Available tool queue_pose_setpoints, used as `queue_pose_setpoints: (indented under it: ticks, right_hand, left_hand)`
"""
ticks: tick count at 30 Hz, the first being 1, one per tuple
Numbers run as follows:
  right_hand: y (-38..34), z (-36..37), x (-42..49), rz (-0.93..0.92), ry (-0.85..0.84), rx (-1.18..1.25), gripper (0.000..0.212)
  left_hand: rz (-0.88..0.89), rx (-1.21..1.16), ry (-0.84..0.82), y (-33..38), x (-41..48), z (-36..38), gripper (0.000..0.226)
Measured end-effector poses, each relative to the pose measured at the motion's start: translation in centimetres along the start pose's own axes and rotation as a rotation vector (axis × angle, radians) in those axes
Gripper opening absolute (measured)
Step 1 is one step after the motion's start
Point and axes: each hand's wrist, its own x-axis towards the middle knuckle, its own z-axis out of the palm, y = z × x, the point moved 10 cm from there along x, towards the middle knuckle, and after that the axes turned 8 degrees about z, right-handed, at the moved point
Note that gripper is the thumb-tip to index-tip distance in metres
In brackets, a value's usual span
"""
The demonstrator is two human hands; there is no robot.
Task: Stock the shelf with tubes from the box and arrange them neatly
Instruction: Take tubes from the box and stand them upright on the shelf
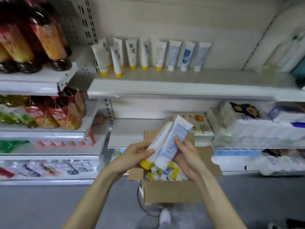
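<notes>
1. Two bare forearms are reaching forward from the bottom edge, above a grey floor.
2. A cardboard box (171, 190) is sitting open just below the hands with its flaps spread outward. More tubes (165, 173) are lying heaped inside it, showing yellow and white caps.
3. The left hand (132, 154) is gripping a yellow-capped tube (158, 142) low on its body, fingers curled behind it and the thumb lying across the front.
4. The right hand (186, 154) is gripping a white-capped tube (175, 139) with blue print, thumb pressing on the front and fingers wrapping round the back.
5. Both held tubes are hanging over the box, touching side by side, caps pointing down and crimped ends tilting up to the right.
6. Behind the box, a lower shelf is carrying a biscuit carton (200, 124) and, to its right, white wrapped packs (247, 128).
7. Above that, the shelf (181, 86) is holding a row of tubes standing on their caps against the back panel: several yellow-capped shelf tubes (132, 53) on the left, some overlapping, and three white-capped shelf tubes (186, 55) just beside them on the right.
8. In the bay to the left, dark bottles (49, 38) are standing on the upper level and red snack packets (62, 116) are lying below them.
</notes>
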Motion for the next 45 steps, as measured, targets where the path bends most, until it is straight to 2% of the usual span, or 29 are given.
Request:
queue_pose_setpoints:
  ticks: [6,13,17,24,31,38,45]
  right_hand:
    - [-2.6,2.0,0.0,-0.011,-0.018,-0.129,0.033]
    - [-7.5,0.1,2.8,-0.043,0.089,-0.264,0.024]
    - [-11.3,-0.3,4.8,-0.081,0.090,-0.271,0.021]
    - [-16.4,-0.3,10.3,-0.126,0.114,-0.277,0.009]
    - [-19.0,-0.2,15.6,-0.218,0.163,-0.306,0.018]
    - [-21.4,-0.3,20.3,-0.321,0.270,-0.385,0.014]
    - [-20.5,1.9,24.3,-0.379,0.276,-0.472,0.015]
  left_hand:
    - [0.038,0.037,0.050,2.1,-0.3,-0.7,0.024]
    - [0.131,0.007,0.175,5.5,2.9,-1.6,0.024]
    - [0.174,-0.007,0.241,7.4,5.4,-2.3,0.043]
    - [0.216,-0.017,0.461,10.0,9.1,-6.7,0.023]
    - [0.256,-0.030,0.672,9.6,10.3,-11.9,0.022]
    - [0.289,-0.025,0.695,10.1,14.4,-15.2,0.022]
    - [0.289,-0.009,0.735,9.8,18.3,-19.2,0.028]
